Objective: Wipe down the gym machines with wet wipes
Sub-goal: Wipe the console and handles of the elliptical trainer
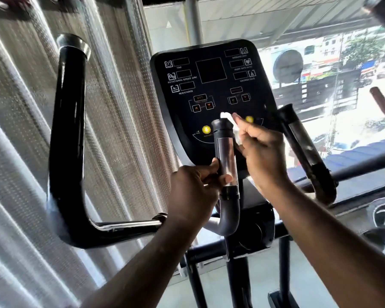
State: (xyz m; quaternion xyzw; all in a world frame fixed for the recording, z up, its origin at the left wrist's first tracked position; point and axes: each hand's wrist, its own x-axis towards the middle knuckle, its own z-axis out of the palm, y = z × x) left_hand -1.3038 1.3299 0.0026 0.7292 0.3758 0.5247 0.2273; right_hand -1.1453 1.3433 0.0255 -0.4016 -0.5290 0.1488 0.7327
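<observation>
One machine (249, 232): the wiping is under way, by my judgement at the top of a short handle. No wet streaks show, so I cannot tell which parts are already done.
Left grip (193, 192): bare, with fingers and thumb curled round the lower part of the short handle (227, 158) and the thumb lying across its shiny plate. It seems to steady the handle.
Right grip (262, 152): bare, with fingers bunched round a wet wipe (225, 116). It sits just beside the top of the same handle, above the left grip.
Wet wipe: white and crumpled, mostly hidden inside the right grip. One tuft shows at the fingertips, touching the handle's black top cap, and another bit shows between the palm and the handle's right side.
Console (211, 85): dark panel just behind the handle, with yellow buttons low down. The wipe is near it but not on it, so it likely awaits its turn.
Second short handle (298, 141): right of the console, apart from both grips, with no wipe on it.
Long curved bar (67, 130): black, at the left, well apart from the wipe. I cannot tell whether it is cleaned.
Next machine (382, 101): only a handle shows at the right edge, so more wiping probably remains.
Window (342, 63): bright, far behind everything.
</observation>
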